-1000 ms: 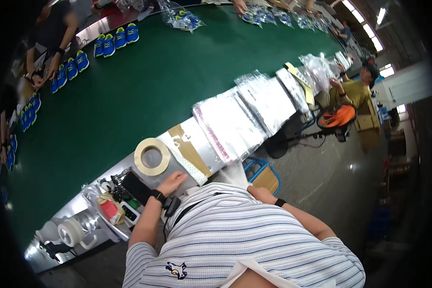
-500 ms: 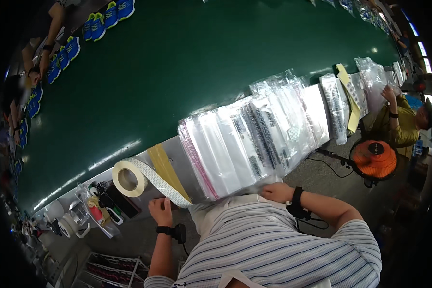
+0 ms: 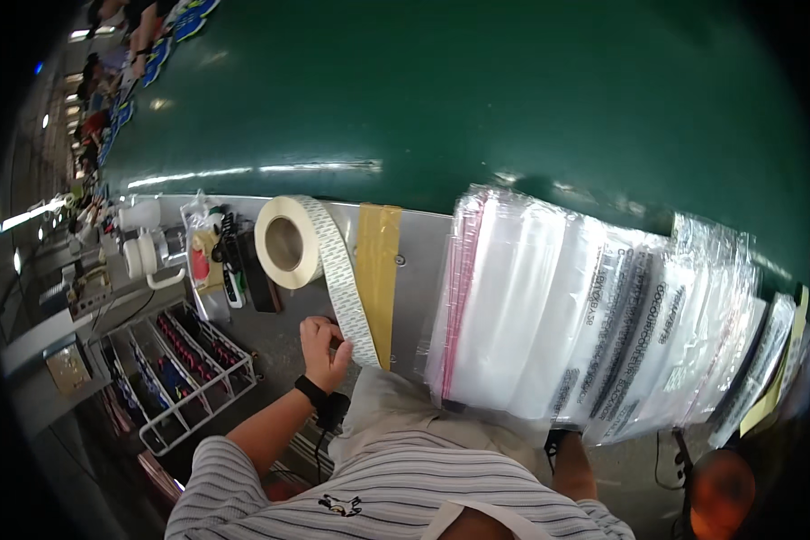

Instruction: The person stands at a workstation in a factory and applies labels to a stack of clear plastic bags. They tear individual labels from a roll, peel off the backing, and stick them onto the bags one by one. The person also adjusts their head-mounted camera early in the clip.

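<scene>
My left hand hovers beside a strip of small printed labels, its fingers loosely bent and the thumb apart, with nothing visible in it. The strip unwinds from a label roll standing on the grey metal ledge and hangs past its near edge. Brown tape runs across the ledge just right of the strip. Clear plastic bags lie in an overlapping row to the right. My right hand is hidden beneath their near edge; only the forearm and part of a black wrist strap show.
A glossy green table stretches beyond the ledge. Left of the roll lie a dark bar and a green-and-white tool. A white wire rack stands lower left, an orange fan lower right. People and blue shoes are far left.
The view has swung left, bringing the rack into fuller sight. My right hand has gone from view under the bags' near edge. My left hand stays near the label strip.
</scene>
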`<move>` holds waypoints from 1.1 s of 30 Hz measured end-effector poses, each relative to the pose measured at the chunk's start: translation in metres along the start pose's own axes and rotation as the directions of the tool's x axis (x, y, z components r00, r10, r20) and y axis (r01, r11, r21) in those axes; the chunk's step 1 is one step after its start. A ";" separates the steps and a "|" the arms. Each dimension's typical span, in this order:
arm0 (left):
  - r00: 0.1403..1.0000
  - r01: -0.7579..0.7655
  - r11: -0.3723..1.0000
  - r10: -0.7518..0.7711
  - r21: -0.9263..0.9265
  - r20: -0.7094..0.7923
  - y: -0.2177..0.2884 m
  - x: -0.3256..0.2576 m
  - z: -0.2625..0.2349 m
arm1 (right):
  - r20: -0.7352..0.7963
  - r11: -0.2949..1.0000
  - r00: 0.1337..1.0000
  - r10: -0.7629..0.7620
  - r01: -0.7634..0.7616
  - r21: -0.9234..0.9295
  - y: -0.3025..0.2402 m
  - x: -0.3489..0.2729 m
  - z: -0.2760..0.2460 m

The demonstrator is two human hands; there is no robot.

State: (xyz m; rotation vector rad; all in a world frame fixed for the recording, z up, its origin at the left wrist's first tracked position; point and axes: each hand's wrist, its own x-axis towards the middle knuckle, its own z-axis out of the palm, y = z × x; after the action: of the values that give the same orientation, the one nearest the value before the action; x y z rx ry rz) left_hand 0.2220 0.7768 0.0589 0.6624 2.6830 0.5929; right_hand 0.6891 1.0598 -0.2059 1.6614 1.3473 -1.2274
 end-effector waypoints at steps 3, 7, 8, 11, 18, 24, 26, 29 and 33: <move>0.999 -0.046 0.999 0.046 0.020 0.025 0.001 -0.008 0.001 | 0.023 0.999 0.998 -0.053 0.053 -0.003 0.005 -0.005 0.014; 0.992 -0.106 0.993 0.102 0.057 0.074 -0.003 -0.015 0.000 | 0.043 0.996 0.995 -0.089 0.090 -0.016 0.015 -0.009 0.014; 0.991 -0.110 0.992 0.105 0.065 0.080 -0.004 -0.016 -0.001 | 0.044 0.995 0.994 -0.101 0.102 -0.021 0.017 -0.009 0.013; 0.988 -0.121 0.991 0.114 0.062 0.104 -0.005 -0.016 -0.003 | 0.030 0.988 0.988 -0.150 0.151 -0.040 0.025 -0.006 0.008; 0.995 -0.102 0.995 0.102 -0.004 -0.015 -0.009 -0.020 0.008 | -0.019 0.922 0.933 -0.359 0.351 -0.164 0.018 0.034 -0.022; 0.992 -0.084 0.808 0.011 -0.582 -0.128 -0.007 -0.040 0.036 | 0.058 0.572 0.706 -0.706 0.616 -0.541 -0.058 -0.015 -0.078; 0.997 -0.039 0.450 -0.044 -0.892 -0.066 0.000 -0.048 0.036 | 0.201 0.399 0.692 -0.694 0.601 -0.692 -0.092 -0.076 -0.084; 0.994 0.110 0.205 -0.025 -0.973 0.107 0.016 -0.055 0.026 | 0.530 0.233 0.468 -0.707 0.862 -0.450 -0.142 -0.180 -0.062; 0.948 0.305 -0.009 0.096 -0.952 0.302 0.037 -0.061 0.019 | 0.648 0.020 0.064 -0.759 0.997 -0.075 -0.211 -0.276 -0.004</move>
State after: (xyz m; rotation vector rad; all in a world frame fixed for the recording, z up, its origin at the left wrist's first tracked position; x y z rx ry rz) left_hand 0.2945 0.7822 0.0713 0.0184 1.2410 1.9052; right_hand 0.4788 1.0212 0.0678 -0.2657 2.2655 -1.4950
